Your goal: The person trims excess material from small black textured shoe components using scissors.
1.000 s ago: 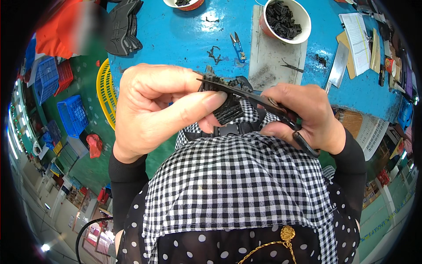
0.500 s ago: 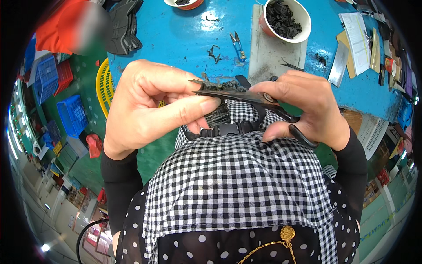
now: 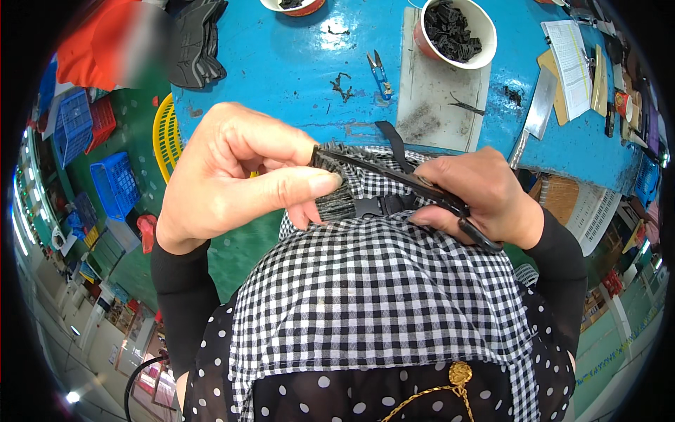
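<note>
In the head view, the left hand [image 3: 235,179] is pinching a small black ribbed piece [image 3: 332,184] between thumb and fingers, its grip closed tight on the piece, holding it just above the checked apron [image 3: 373,295] and in front of the near edge of the blue surface [image 3: 281,63]. The right hand [image 3: 485,197] is sitting at three o'clock from the piece, its grip wrapped around black scissors [image 3: 415,186] whose blades are reaching toward nine o'clock and meeting the piece's upper edge. A black buckle [image 3: 383,205] on a strap is lying just below the blades, against the apron. At twelve o'clock on the surface a white cutting board [image 3: 432,91] is carrying a white cup of black pieces [image 3: 453,32], with small blue snips [image 3: 378,70] just to the left of the board and a metal blade [image 3: 538,112] at two o'clock. Dark scraps [image 3: 342,84] are lying near the snips. Judging by this, trimming of the piece's edge appears to be the step in hand; the next move is calling for a steady pinch from the left hand and a careful closing of the blades along the rim, keeping the fingertips clear. Whether the blades are biting at this instant cannot be told.
</note>
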Tool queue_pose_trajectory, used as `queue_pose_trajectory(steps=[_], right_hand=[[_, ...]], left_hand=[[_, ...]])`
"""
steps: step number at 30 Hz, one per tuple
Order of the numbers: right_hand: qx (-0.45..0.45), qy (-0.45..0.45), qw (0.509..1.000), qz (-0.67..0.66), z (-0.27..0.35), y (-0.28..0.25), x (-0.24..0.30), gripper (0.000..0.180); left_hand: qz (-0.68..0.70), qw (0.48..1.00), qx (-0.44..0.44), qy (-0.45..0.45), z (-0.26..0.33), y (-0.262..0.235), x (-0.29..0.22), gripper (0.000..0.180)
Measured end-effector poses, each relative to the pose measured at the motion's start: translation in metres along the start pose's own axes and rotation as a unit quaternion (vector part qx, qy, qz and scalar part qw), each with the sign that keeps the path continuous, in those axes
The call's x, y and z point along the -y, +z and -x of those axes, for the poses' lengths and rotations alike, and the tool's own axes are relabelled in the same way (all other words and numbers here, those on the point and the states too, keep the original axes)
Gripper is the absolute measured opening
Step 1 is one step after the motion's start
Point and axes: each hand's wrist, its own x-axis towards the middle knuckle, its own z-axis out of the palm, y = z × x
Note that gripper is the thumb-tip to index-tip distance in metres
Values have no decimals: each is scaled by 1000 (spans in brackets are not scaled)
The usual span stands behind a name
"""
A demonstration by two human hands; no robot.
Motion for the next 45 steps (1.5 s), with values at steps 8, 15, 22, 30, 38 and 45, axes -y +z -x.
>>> queue_pose_trajectory(steps=[8, 15, 22, 30, 38, 45], right_hand=[[-11, 25, 999, -42, -1, -7, -3, 47], [3, 32, 999, -34, -4, -5, -3, 58], [13, 44, 994, -99, -3, -4, -4, 38], [-51, 197, 952, -229, 1, 0, -25, 20], [-22, 326, 910, -254, -2, 25, -35, 13], [-55, 272, 950, -142, -6, 44, -48, 15]], left_hand=[[-12, 1000, -24, -8, 1, 2, 0, 9], [-74, 996, -27, 35, 0, 3, 3, 6], [-103, 994, 0, 20, -4, 2, 2, 8], [104, 990, -90, 38, -12, 5, 23, 48], [203, 972, -85, 76, -21, -9, 28, 40], [79, 970, -199, 120, -81, -80, 66, 44]])
